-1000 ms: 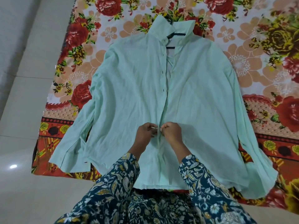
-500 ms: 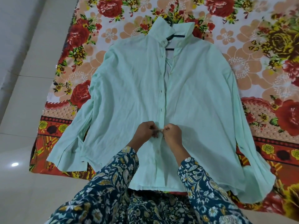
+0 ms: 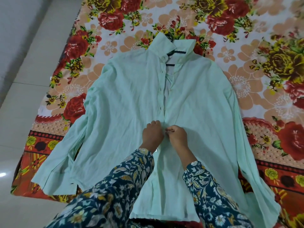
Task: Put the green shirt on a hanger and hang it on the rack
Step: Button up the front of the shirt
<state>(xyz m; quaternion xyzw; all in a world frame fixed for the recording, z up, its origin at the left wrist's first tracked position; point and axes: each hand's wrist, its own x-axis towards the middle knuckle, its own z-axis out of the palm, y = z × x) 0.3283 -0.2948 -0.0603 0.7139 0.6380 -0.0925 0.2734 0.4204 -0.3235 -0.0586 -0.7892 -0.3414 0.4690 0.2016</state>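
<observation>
The pale green shirt (image 3: 125,112) lies spread flat, front up, on a floral bedsheet (image 3: 246,71), collar away from me. A black hanger (image 3: 177,52) sits inside it; only short bars show in the open collar. My left hand (image 3: 152,134) and my right hand (image 3: 176,136) meet at the button placket in the middle of the shirt, each pinching one front edge. Above my hands the front gapes open; below them it is closed. No rack is in view.
The sheet lies on a pale tiled floor (image 3: 24,79) that shows along the left side and bottom left. My dark floral sleeves (image 3: 125,186) cover the lower part of the shirt. The long shirt sleeves spread out to both sides.
Both hands have moved slightly up the placket towards the collar, still pinching the front edges. The camera view has shifted downward, showing more of the sheet beyond the collar.
</observation>
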